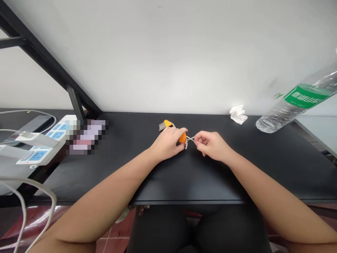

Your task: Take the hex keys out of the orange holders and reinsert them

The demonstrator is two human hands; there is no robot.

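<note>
My left hand is closed around an orange holder over the middle of the black table. Thin metal rods, which look like hex keys, stick out of its right side. My right hand has thumb and forefinger pinched on the end of one slim metal rod, which reaches toward the holder. Just beyond my left hand's knuckles shows another orange part with a row of several metal tips pointing left. My left hand hides whether the two orange parts are joined.
A crumpled white tissue lies near the wall. To its right stands a clear bottle with a green label. On the left are a white power strip, a pixelated flat object, a black metal frame and white cables.
</note>
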